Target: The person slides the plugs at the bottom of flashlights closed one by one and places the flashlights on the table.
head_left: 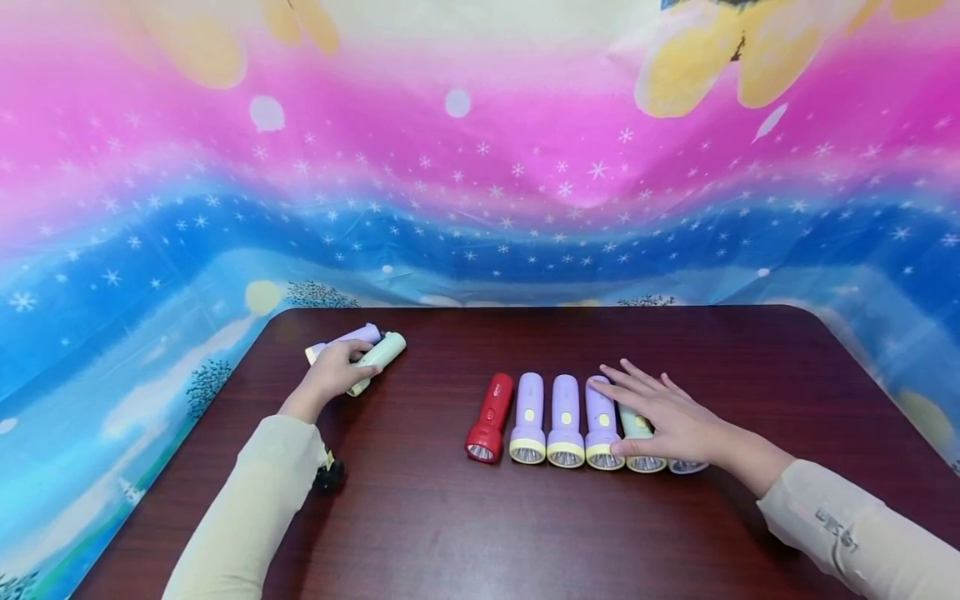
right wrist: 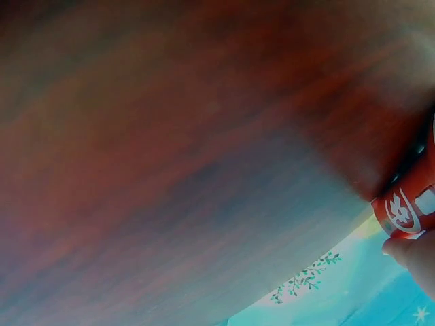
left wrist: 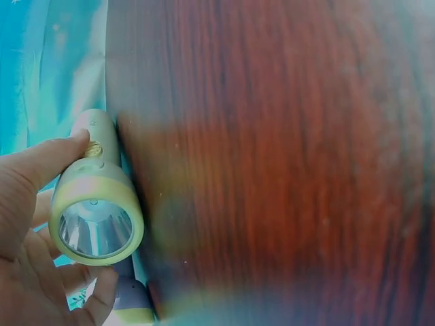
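My left hand (head_left: 328,375) grips a light green flashlight (head_left: 384,353) at the table's far left. In the left wrist view, the thumb lies by the yellow button of that flashlight (left wrist: 102,132), and its lens faces the camera. A purple flashlight (head_left: 363,335) lies just behind it. Fingers spread, my right hand (head_left: 671,421) lies over the right end of a row of flashlights. It partly covers a purple flashlight (head_left: 601,408), a green flashlight (head_left: 636,425) and a last one (head_left: 686,467), mostly hidden. The thumb touches or hovers by the purple one's head.
Further left in the row lie a red flashlight (head_left: 491,408) and two purple flashlights (head_left: 530,408), lenses towards me. The dark brown table (head_left: 420,517) has a patterned cloth (head_left: 480,208) behind it. A red object (right wrist: 408,207) with a white logo shows at the right wrist view's edge, beside a fingertip.
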Tool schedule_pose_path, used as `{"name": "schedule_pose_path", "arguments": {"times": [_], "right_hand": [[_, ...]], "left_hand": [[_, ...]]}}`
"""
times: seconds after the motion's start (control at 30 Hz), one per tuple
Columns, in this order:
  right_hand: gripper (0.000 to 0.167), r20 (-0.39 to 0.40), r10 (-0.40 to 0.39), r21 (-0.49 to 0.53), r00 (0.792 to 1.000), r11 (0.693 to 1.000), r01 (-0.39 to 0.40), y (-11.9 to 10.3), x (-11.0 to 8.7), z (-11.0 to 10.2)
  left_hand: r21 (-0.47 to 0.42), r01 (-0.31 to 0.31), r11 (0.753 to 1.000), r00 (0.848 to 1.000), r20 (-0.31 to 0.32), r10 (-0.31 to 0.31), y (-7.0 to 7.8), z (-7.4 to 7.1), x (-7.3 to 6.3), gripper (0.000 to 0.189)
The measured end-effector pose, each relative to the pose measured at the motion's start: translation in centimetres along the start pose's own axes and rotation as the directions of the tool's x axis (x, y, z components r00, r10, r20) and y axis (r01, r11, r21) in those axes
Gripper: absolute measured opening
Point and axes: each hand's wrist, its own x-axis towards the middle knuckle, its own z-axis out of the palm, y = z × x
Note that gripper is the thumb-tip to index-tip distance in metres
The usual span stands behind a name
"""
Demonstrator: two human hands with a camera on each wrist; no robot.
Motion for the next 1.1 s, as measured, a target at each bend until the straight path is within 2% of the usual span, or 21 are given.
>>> {"name": "schedule_pose_path", "arguments": {"times": [0.23,0.4,0.53,0.73,0.9,1.1], "right_hand": [[0.085,-0.003,-0.004,-0.001,1.000,1.000,0.004,0.1,0.1,-0.1],[0.085,-0.001,-0.001,0.006,1.000,1.000,0.001,0.0,0.0,-0.2],[0.085,0.001,0.003,0.010,1.000,1.000,-0.003,-0.1,0.0,-0.2],[0.085,0.001,0.000,0.007,1.000,1.000,0.000,-0.1,0.0,-0.1],[0.085,-0.002,-0.003,0.004,1.000,1.000,0.003,-0.2,0.0,-0.1],[0.084,0.001,-0.001,0.007,1.000,1.000,0.001,-0.2,0.0,-0.1]], "left_hand": [[0.007,-0.013,1.000,1.000,-0.021,0.013,-0.1,0.3,0.2,0.044],[0.000,-0.023,1.000,1.000,-0.019,0.023,0.5,0.3,0.2,0.044],[0.010,-0.037,0.999,0.999,-0.002,0.037,0.9,0.3,0.2,0.044],[0.022,-0.015,1.000,1.000,0.023,0.015,1.2,0.5,0.2,0.047],[0.021,-0.018,1.000,1.000,-0.007,0.018,1.3,0.9,-0.1,0.047],[-0.021,-0.034,0.999,0.998,-0.047,0.033,1.3,1.2,-0.3,0.045]]}}
